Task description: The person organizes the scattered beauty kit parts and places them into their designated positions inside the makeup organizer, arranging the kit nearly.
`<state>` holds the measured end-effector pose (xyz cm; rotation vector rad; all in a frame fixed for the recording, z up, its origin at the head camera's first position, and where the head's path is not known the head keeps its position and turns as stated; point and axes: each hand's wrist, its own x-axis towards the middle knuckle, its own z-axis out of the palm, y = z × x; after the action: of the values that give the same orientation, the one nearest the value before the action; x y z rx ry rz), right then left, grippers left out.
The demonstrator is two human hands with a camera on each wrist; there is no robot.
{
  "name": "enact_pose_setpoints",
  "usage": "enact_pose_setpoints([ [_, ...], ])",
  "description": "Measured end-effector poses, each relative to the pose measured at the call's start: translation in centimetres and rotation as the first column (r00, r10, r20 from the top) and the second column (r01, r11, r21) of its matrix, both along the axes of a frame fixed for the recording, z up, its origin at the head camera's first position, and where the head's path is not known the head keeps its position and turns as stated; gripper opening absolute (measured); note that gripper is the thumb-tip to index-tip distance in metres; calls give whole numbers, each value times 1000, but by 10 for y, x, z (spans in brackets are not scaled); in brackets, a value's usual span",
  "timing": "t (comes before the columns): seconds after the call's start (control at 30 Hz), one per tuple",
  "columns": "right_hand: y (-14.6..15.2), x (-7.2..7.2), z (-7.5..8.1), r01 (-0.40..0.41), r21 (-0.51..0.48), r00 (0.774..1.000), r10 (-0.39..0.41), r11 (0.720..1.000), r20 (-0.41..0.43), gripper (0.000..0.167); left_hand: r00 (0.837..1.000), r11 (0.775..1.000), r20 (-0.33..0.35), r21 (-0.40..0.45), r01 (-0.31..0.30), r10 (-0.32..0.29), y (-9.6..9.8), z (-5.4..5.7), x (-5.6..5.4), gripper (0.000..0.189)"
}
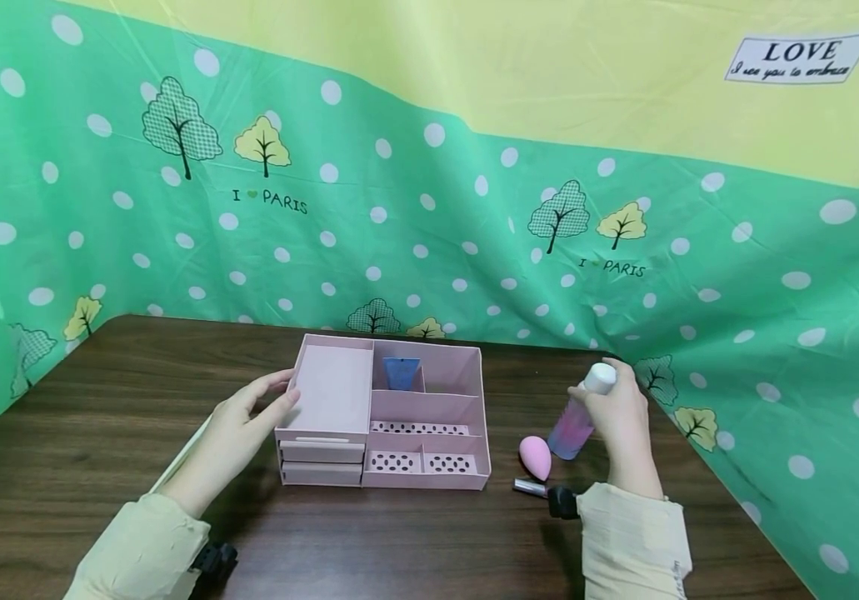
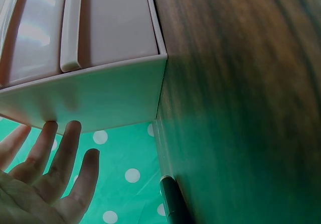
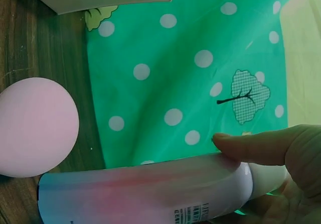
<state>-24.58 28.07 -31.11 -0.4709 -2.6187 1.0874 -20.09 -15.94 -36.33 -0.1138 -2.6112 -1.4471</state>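
A pink desktop organizer [image 1: 429,406] with two drawers stands mid-table. At its left side is my left hand [image 1: 245,429], fingers spread and fairly straight, with the thumb at the top edge. In the left wrist view the fingertips [image 2: 73,128] are at the organizer's side wall [image 2: 115,98]. To the right, my right hand [image 1: 620,417] grips a pink-and-blue bottle [image 1: 571,429] with a white cap [image 1: 600,379] near its top. The bottle leans in the head view; whether its base touches the table I cannot tell. A pink makeup sponge [image 1: 536,457] lies beside it.
A blue item [image 1: 402,373], possibly a tube, stands in the organizer's back compartment. A small silver cylinder [image 1: 529,486] lies in front of the sponge, partly hidden by the right wrist camera [image 1: 562,502]. A dark, pen-like object [image 2: 174,201] shows near the left hand. Polka-dot cloth [image 1: 369,242] hangs behind.
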Motion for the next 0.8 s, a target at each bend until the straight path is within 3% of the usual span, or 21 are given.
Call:
enact_pose_setpoints([
  [0.17, 5, 0, -4, 10, -51, 1000, -11, 999, -9, 73, 1000, 1000, 0, 0, 1, -1, 1, 1, 1, 61],
  [0.43, 8, -1, -9, 37, -263, 997, -54, 964, -56, 62, 1000, 1000, 3, 6, 1, -1, 2, 3, 5, 61],
  [0.8, 10, 2, -11, 85, -269, 989, -114, 959, -94, 58, 1000, 1000, -3, 7, -7, 7, 4, 2, 7, 60],
])
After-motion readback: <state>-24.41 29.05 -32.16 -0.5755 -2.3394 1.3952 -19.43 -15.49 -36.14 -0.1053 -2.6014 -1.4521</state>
